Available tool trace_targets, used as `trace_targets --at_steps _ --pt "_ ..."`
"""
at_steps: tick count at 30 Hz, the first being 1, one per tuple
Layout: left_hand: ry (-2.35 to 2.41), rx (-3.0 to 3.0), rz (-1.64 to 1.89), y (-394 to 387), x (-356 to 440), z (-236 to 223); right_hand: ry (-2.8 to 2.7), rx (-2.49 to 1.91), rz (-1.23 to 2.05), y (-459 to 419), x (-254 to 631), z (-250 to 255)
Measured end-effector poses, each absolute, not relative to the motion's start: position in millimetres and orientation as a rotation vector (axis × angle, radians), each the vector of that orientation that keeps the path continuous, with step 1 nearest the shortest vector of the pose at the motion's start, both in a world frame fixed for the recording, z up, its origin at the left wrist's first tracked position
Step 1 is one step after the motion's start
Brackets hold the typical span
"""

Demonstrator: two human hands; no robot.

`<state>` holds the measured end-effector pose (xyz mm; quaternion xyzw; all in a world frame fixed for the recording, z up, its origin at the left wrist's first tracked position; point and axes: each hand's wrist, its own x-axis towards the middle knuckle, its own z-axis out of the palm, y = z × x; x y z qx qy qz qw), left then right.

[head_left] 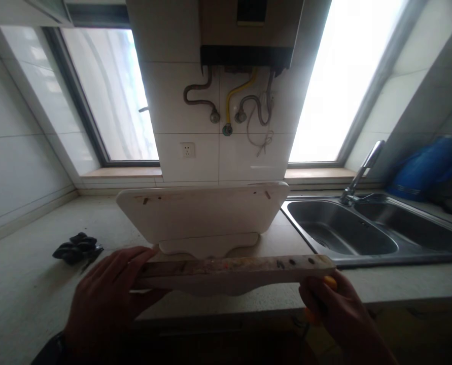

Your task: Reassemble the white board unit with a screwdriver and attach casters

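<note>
My left hand [111, 289] grips the left end of a white shaped board [226, 284], thumb below and fingers over the top. The board is held on edge above the counter's front; its worn brown edge faces up, with dark holes near the right end. At that right end my right hand [330, 299] is closed around an orange-handled tool [312, 315], its knuckles against the board. The tool's kind is mostly hidden by the fingers. Behind the board, a larger white panel [206, 213] with wooden dowels leans back on the counter, a curved white piece [210, 244] at its foot.
A black bundle [77, 248] lies on the pale counter [28, 289] at left. To the right is a double steel sink [340, 228] with a tap [362, 172]; a blue jug-like object [425, 167] stands beyond. Pipes [228, 101] hang below a wall heater [248, 30].
</note>
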<state>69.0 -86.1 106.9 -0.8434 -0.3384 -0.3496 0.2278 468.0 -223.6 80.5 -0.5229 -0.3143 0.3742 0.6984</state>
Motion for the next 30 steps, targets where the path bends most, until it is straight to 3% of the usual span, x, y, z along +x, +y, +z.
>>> trace_targets --at_steps 3,11,17,22,30 --pt "-1.162 -2.291 -1.186 -77.5 68.8 100.3 -0.690 -1.193 0.832 -223.8 470.3 74.9" --pt "-2.251 -2.408 -2.435 -54.9 75.5 82.4 -0.647 -1.229 0.817 -217.1 471.8 62.6" --pt "-2.154 -2.170 -3.180 -47.0 73.3 85.5 -0.642 -1.311 0.867 -202.9 464.9 63.3" --pt "-1.857 -2.174 -3.319 -40.2 73.6 99.0 -0.809 -1.478 0.749 -178.8 463.3 75.0" --pt "-1.819 -2.125 -3.346 -28.7 72.2 105.6 -0.915 -1.403 0.603 -138.2 462.8 101.2"
